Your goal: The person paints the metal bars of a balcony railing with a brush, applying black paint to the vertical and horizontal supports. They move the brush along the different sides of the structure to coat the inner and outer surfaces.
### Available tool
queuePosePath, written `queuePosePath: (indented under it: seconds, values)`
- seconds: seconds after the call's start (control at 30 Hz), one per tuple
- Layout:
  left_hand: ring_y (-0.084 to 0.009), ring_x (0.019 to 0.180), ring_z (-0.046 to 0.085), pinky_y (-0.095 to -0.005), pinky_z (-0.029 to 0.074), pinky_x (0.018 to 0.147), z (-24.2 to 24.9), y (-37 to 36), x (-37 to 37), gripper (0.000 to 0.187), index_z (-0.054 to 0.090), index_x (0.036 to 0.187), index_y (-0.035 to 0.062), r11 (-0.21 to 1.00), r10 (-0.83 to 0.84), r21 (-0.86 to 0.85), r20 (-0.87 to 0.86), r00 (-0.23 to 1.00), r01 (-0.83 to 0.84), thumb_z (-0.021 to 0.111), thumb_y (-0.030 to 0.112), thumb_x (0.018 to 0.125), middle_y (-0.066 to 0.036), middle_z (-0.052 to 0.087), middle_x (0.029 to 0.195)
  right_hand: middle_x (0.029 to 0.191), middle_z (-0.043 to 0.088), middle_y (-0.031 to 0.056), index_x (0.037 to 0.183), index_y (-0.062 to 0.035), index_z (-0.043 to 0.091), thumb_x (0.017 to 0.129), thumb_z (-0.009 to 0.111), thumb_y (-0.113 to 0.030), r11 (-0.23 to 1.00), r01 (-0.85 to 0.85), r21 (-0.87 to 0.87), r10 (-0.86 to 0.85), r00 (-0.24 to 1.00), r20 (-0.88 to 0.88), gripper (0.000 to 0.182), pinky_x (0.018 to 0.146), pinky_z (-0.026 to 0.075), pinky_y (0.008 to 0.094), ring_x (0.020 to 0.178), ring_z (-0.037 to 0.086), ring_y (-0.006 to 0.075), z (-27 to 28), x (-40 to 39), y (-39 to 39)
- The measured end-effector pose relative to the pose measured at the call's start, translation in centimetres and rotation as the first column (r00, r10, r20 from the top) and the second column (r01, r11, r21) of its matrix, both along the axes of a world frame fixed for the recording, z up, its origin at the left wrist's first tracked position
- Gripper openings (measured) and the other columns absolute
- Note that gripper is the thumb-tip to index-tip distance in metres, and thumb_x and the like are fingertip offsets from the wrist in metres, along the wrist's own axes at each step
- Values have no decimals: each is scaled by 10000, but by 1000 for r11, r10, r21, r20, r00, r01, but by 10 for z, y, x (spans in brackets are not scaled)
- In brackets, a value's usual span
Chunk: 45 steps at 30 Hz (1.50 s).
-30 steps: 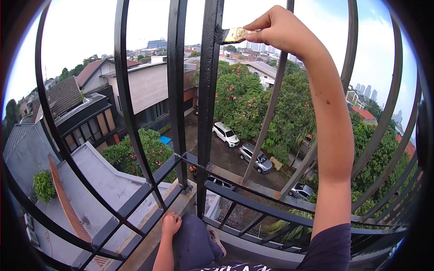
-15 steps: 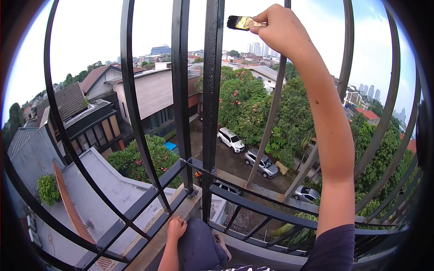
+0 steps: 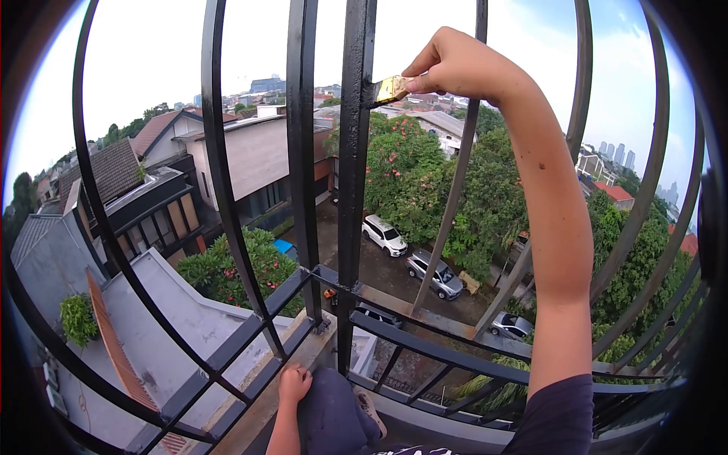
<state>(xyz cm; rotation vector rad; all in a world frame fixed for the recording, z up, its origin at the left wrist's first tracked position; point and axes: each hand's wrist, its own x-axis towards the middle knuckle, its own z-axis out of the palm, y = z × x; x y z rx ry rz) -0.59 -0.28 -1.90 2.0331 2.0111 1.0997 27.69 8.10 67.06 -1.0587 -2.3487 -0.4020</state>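
My right hand [image 3: 459, 64] pinches the handle of a paint brush [image 3: 390, 89], whose dark bristles touch the right side of a thick black metal post [image 3: 355, 152]. The post has a glossy, uneven surface near the brush. Low in the view, my left hand [image 3: 295, 381] rests with its fingers curled at the ledge [image 3: 307, 350] beside the lower rails, next to my knee. Whether those fingers hold anything is hidden.
Black bars [image 3: 302, 152] stand left of the post, and duller grey-brown bars [image 3: 455, 182] stand to the right. A lower rail [image 3: 447, 360] crosses below. Beyond the railing, far down, are a white car [image 3: 385, 235], trees [image 3: 409, 163] and roofs.
My right hand has moved down and slightly left with the brush. Its bristles, apart from the thick post before, now touch it. My left hand has stayed in place.
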Motion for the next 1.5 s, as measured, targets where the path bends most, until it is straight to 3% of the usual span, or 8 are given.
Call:
queuePosePath:
  seconds: [0.23, 0.33, 0.43, 0.67, 0.87, 1.07, 1.33, 1.5]
  values:
    - [-365, 780, 637, -468, 521, 759, 0, 0, 0, 170, 703, 736, 10, 1000, -3, 28, -5, 1000, 3, 699, 171, 793, -148, 615, 772, 774, 734, 119, 1158, -56, 772, 880, 764, -157, 945, -23, 326, 85, 980, -178, 296, 572, 441, 328, 579, 563, 123, -6, 6, 24]
    - [-391, 786, 621, -486, 510, 744, 3, -1, 1, 166, 679, 743, -9, 1000, -11, 3, 22, 1000, 10, 696, 149, 793, -178, 606, 781, 728, 724, 115, 1126, -57, 782, 929, 708, -201, 971, -43, 234, 55, 997, -46, 255, 578, 465, 344, 572, 605, 166, -1, 13, 9]
    - [-389, 788, 623, -481, 511, 745, 6, -2, 0, 163, 684, 752, -8, 999, -32, 13, -2, 999, 32, 693, 147, 799, -175, 605, 781, 933, 723, 279, 1068, -1, 767, 880, 711, -196, 954, 63, 293, 37, 945, -325, 276, 805, 554, 440, 859, 713, 386, -3, -2, -33]
    - [-379, 787, 633, -472, 521, 741, 7, -3, 1, 169, 691, 753, 0, 1000, -10, -25, 31, 999, 10, 689, 159, 810, -162, 611, 785, 875, 720, 254, 1044, -4, 766, 886, 709, -204, 733, 117, 670, 256, 865, -431, 262, 794, 545, 464, 860, 703, 405, -9, -11, 28]
    - [-368, 753, 635, -465, 528, 731, 0, 0, 0, 176, 703, 748, 14, 1000, -5, 3, -2, 1000, 5, 692, 178, 812, -148, 617, 784, 913, 724, 260, 1015, -6, 773, 867, 715, -220, 976, 127, 178, -87, 972, -217, 266, 805, 558, 452, 886, 709, 402, -2, -23, -37]
    - [-366, 745, 630, -464, 523, 723, 6, -1, 1, 182, 696, 740, 9, 1000, 0, 29, 14, 1000, 0, 691, 178, 809, -146, 611, 776, 916, 740, 227, 997, -42, 793, 867, 662, -183, 826, 383, 415, -251, 907, -337, 232, 828, 569, 438, 895, 721, 362, 17, -27, -26]
    - [-358, 757, 652, -455, 538, 712, 8, -1, 2, 178, 718, 748, 16, 1000, 23, 11, 16, 1000, -23, 691, 180, 810, -148, 627, 779, 989, 743, 241, 1018, -33, 795, 826, 740, -194, 901, 90, 423, -79, 996, -45, 257, 849, 567, 414, 912, 731, 358, 42, -20, -46]
    - [-375, 772, 613, -477, 511, 734, 6, -2, 2, 202, 651, 703, -17, 1000, 13, -8, 45, 999, -13, 687, 157, 799, -161, 588, 749, 943, 749, 231, 1010, -28, 792, 850, 725, -221, 855, 188, 482, -70, 965, -253, 259, 827, 567, 417, 883, 733, 342, 52, -22, -15]
